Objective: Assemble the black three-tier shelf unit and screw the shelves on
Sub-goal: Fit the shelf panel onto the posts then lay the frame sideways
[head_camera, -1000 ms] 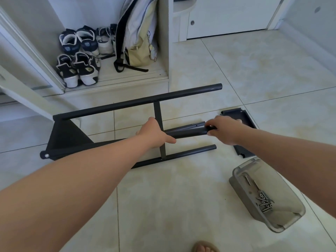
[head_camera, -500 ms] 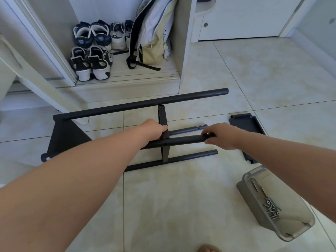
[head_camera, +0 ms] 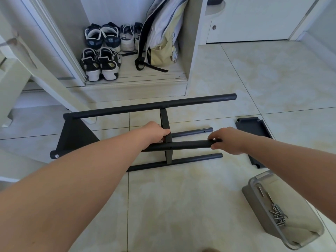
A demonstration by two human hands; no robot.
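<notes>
While the shelf unit lies on its side on the floor, left hand curls round its raised pole at the middle shelf. Right hand wraps the same pole's free end. Loose shelf panel lies flat just right of that grip. Below it, grey tray holds screws.

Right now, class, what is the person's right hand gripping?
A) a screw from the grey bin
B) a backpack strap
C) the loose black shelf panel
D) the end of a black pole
D: the right hand curls round the free end of the black pole, clear of the grey bin and the loose shelf panel.
</notes>
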